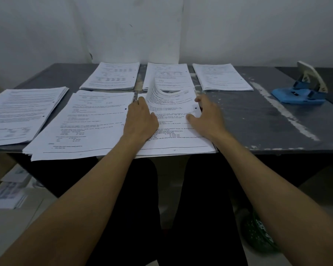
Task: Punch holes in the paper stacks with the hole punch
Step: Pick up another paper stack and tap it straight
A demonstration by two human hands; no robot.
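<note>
Head view: my left hand [140, 120] presses flat and my right hand [208, 116] lifts curling sheets of the white printed paper stack [173, 135] at 6 o'clock. The blue hole punch [300, 91] sits at 2 o'clock; loose sheets could slip askew, misaligning holes.

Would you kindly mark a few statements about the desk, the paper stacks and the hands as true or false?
1. Both hands rest on the same paper stack at the near edge. True: the left hand and right hand lie on the near stack, whose top sheets curl upward.
2. The hole punch is under the right hand. False: the blue hole punch sits apart at the far right of the table, untouched.
3. There are six paper stacks on the table. True: three in the back row, three nearer.
4. The stack left of the hands has no holes. False: the middle stack shows a punched hole at its right edge.
</note>
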